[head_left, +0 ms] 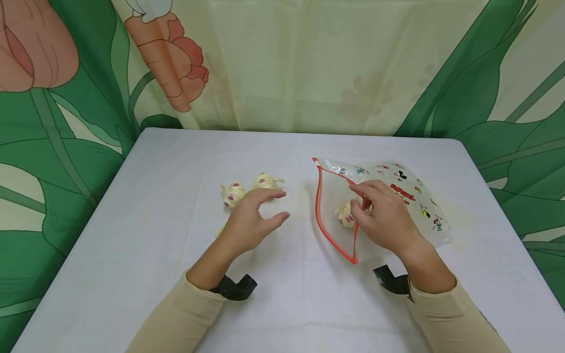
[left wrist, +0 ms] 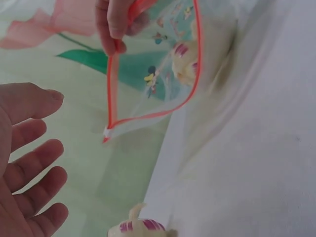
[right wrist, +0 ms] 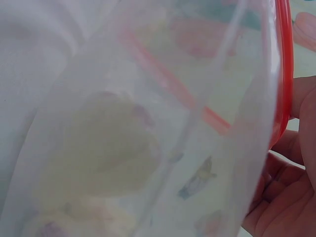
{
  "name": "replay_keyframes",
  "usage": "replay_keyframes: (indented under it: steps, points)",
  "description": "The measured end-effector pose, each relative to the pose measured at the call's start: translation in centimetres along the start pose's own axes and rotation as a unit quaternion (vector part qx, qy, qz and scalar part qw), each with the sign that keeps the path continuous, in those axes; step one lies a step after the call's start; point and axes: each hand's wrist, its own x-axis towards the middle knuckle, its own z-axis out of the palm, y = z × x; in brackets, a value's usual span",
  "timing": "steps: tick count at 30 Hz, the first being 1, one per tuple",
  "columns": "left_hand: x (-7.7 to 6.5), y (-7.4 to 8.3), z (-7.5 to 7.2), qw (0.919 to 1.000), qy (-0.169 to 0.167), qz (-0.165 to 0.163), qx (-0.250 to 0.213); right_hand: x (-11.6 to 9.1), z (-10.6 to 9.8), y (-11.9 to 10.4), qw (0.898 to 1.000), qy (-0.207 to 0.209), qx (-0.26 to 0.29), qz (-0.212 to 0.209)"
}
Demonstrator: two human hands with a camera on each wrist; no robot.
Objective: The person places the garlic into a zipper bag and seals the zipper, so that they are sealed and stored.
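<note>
My right hand (head_left: 383, 213) pinches the red zip edge of a clear plastic bag (head_left: 434, 208) printed with small cartoon figures. The bag's mouth gapes to the left. Inside lies a cream, bulb-like piece (head_left: 346, 215) with purple patches; through the cloudy plastic in the right wrist view, cream shapes (right wrist: 108, 148) look blurred. My left hand (head_left: 249, 220) holds nothing, its thumb and fingers spread apart left of the bag. Just beyond it sit two similar cream pieces, one (head_left: 233, 195) beside the other (head_left: 266, 181). A further pale bit (head_left: 218, 232) is mostly hidden by the left hand.
A white cloth covers the table (head_left: 145, 206). Behind it hangs a curtain (head_left: 300, 63) with leaves and flowers. A black strap (head_left: 236, 288) is on the left wrist, another (head_left: 393, 282) on the right.
</note>
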Motion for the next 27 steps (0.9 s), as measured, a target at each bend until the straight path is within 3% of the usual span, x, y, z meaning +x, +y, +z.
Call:
replay_keyframes:
  steps: [6, 12, 22, 27]
  points:
    - [-1.3, -0.8, -1.3, 0.9991, 0.031, 0.015, 0.025, 0.0, 0.0, 0.1, 1.000, 0.001, 0.003, 0.000]
    - [-2.7, -2.2, -2.5, 0.9980, 0.049, 0.000, 0.041, 0.0, -0.1, 0.2, 1.000, 0.008, 0.004, -0.005]
    - [-4.5, -4.1, -3.9, 0.9964, 0.024, -0.056, 0.058, 0.0, -0.1, 0.2, 1.000, 0.006, 0.006, -0.005]
    - [-4.9, -5.0, -4.0, 0.9941, -0.009, -0.090, 0.061, 0.0, -0.1, 0.2, 1.000, 0.004, 0.005, -0.004]
